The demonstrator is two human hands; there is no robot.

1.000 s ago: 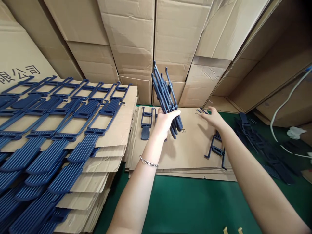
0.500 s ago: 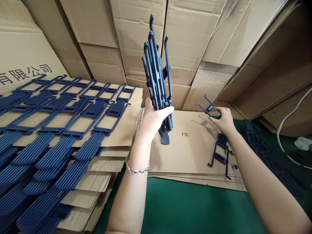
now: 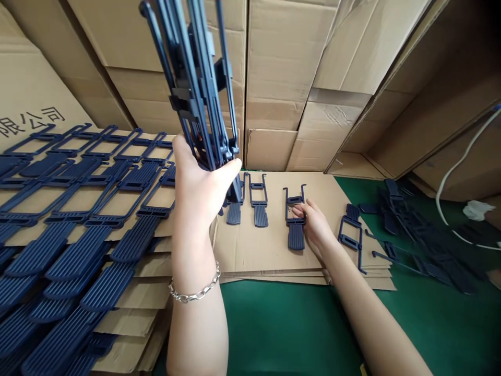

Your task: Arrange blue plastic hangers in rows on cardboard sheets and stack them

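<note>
A bundle of dark blue plastic brackets (image 3: 195,78) with hooked arms stands upright in my left hand (image 3: 199,188), which is closed around its lower end. My right hand (image 3: 317,224) grips the side of a single bracket (image 3: 296,237), fingertips showing in its frame opening, low over the cardboard sheet (image 3: 274,258). To the left of it lie two similar brackets, one (image 3: 260,215) in full view and another (image 3: 234,214) partly behind the bundle. One more bracket (image 3: 351,232) rests at the sheet's right edge, its hooks toward me.
Layered cardboard with rows of blue brackets (image 3: 133,235) fills the left side. A loose pile of brackets (image 3: 418,240) lies on the green table (image 3: 282,324) at right, near a white cable (image 3: 444,193). Cardboard boxes (image 3: 285,73) wall off the back.
My right hand has moved left, bringing a bracket from the sheet's right side to nearer its middle. My left hand and the bundle appear larger and farther left. The view has shifted.
</note>
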